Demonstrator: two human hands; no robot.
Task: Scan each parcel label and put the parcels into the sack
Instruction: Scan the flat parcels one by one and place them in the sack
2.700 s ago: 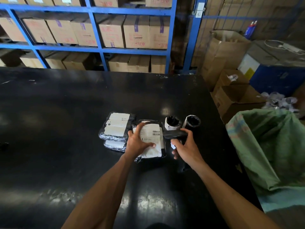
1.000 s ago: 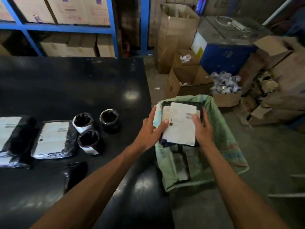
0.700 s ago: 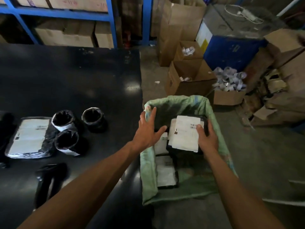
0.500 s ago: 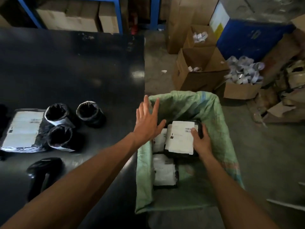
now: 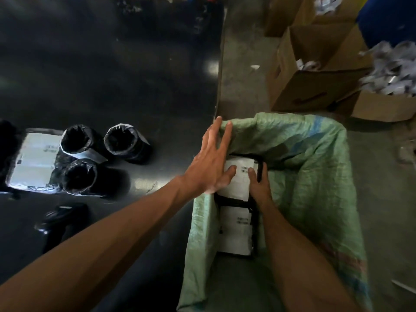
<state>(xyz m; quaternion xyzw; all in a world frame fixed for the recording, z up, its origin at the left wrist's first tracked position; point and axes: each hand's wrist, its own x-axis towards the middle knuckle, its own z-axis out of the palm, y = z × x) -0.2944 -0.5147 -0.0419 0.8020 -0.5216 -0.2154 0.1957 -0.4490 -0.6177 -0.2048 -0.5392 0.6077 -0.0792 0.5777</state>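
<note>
Warehouse floor, glossy black table (image 5: 112, 64). Right hand (image 5: 258, 188) grips a black poly parcel with white label (image 5: 238, 183) inside the green woven sack (image 5: 304, 176), atop another; left hand (image 5: 209, 167) spread flat. Flat parcel (image 5: 33, 161) and three rolled ones (image 5: 126, 143) remain, I reckon.

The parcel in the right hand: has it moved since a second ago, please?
Yes. The parcel has gone down from above the sack's rim to deep inside it; the right hand holds it.
</note>
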